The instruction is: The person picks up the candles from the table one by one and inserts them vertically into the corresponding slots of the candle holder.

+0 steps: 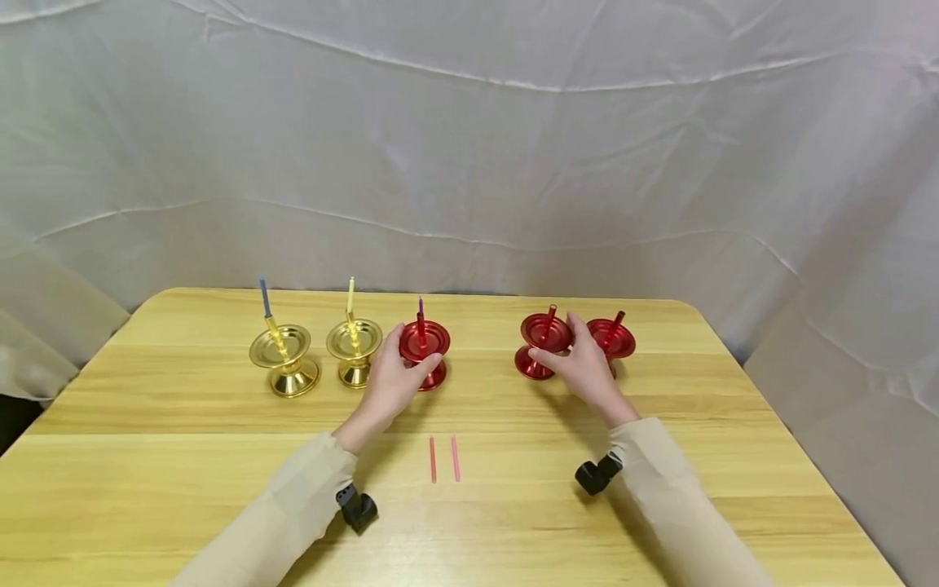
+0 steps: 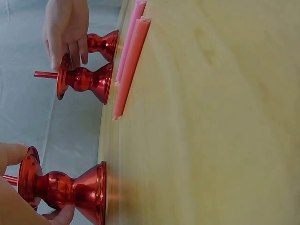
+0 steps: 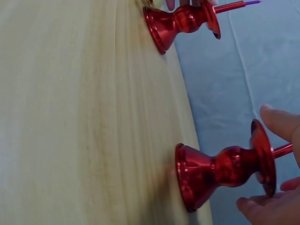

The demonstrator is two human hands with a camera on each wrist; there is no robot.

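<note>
My left hand [image 1: 392, 379] holds a red metal candle holder [image 1: 436, 336] by its dish, thumb and fingers on opposite sides. A purple candle [image 1: 421, 305] stands in that holder's tube. My right hand [image 1: 587, 371] is spread around the dish of a second red candle holder [image 3: 194, 173], whose tube shows no candle. In the right wrist view a gap shows between thumb and rim. A third red candle holder [image 1: 619, 341], also with a bare tube, stands just behind and right of the right hand, partly hidden by it.
Two gold candle holders stand at left, one with a blue candle [image 1: 266, 297], one with a yellow candle [image 1: 350, 295]. A red candle [image 1: 433, 461] and a pink candle [image 1: 456, 459] lie between my forearms on the wooden table [image 1: 513, 522]. Pale cloth [image 1: 469, 163] hangs behind.
</note>
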